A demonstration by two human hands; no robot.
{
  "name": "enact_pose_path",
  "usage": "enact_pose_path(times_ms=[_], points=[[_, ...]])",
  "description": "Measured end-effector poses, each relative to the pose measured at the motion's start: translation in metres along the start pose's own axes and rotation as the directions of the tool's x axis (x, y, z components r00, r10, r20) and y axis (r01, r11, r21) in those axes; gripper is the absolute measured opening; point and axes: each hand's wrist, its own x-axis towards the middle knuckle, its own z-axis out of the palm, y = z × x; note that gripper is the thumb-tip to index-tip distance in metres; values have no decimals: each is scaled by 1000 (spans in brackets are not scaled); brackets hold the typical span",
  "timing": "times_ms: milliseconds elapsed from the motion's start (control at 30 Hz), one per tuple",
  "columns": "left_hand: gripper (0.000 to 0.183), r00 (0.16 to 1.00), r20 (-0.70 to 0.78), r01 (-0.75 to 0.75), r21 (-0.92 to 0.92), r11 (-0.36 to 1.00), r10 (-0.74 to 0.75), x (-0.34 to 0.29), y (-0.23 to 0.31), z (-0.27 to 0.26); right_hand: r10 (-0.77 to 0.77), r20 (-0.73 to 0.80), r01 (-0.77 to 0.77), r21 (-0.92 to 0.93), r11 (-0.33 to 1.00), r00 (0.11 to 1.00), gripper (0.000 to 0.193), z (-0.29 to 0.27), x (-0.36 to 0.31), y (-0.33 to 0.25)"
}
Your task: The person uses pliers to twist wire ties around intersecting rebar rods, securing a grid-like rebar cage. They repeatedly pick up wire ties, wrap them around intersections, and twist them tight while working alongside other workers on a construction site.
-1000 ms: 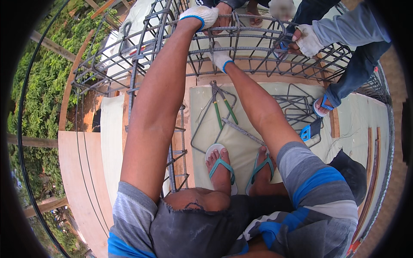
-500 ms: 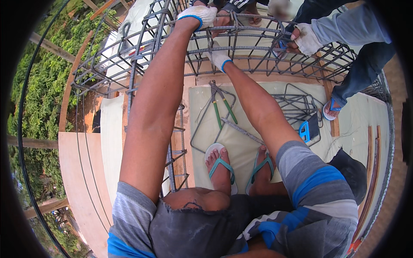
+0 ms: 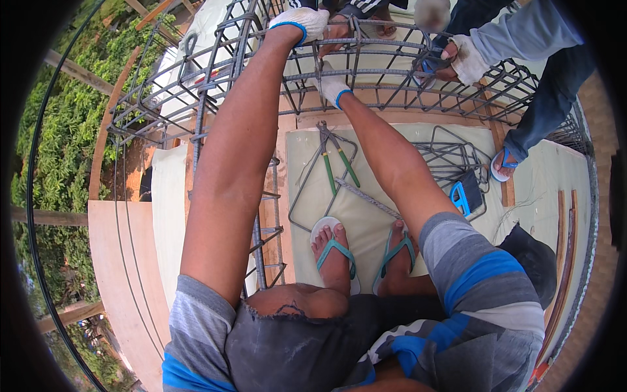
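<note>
A steel rebar cage (image 3: 385, 75) runs across the upper part of the view, made of long ribbed bars and square stirrups. My left hand (image 3: 300, 25), in a white knit glove with a blue cuff, is closed around its upper bar; the back of the glove hides the fingertips. Lower and a little to the right, my right hand (image 3: 333, 88), gloved likewise, grips the cage at an upright stirrup bar, its fingers partly behind the steel. A co-worker's bare hand (image 3: 334, 32) is on the cage between mine. Another co-worker's gloved hand (image 3: 467, 60) holds the cage farther right.
Green-handled cutters (image 3: 338, 157) lie on the pale sheet before my sandalled feet, beside a short rebar piece (image 3: 369, 198). Loose bent stirrups (image 3: 450, 157) and a blue-and-black tool (image 3: 461, 198) lie to the right. Greenery (image 3: 52, 157) shows beyond the left edge.
A co-worker's gloved hand at the top right has come slightly lower and is sharper. That side's co-worker has shifted a little. My hands stay in place on the cage.
</note>
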Motion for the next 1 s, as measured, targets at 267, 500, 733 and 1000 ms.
enact_pose_path(times_ms=[267, 500, 733, 1000], points=[[61, 999, -21, -32, 38, 999, 33, -7, -1, -3, 98, 42, -103, 124, 987, 994, 51, -17, -13, -28], [61, 1000, -6, 25, 1, 1000, -25, -12, 4, -7, 110, 52, -114, 95, 989, 993, 51, -21, -15, -32], [62, 998, 4, 63, 18, 998, -63, -7, -2, -2, 97, 52, -102, 103, 989, 994, 49, -16, -17, -33], [62, 998, 28, 54, 31, 998, -55, -10, 7, -6, 124, 30, -126, 88, 988, 992, 50, -11, -11, -20]])
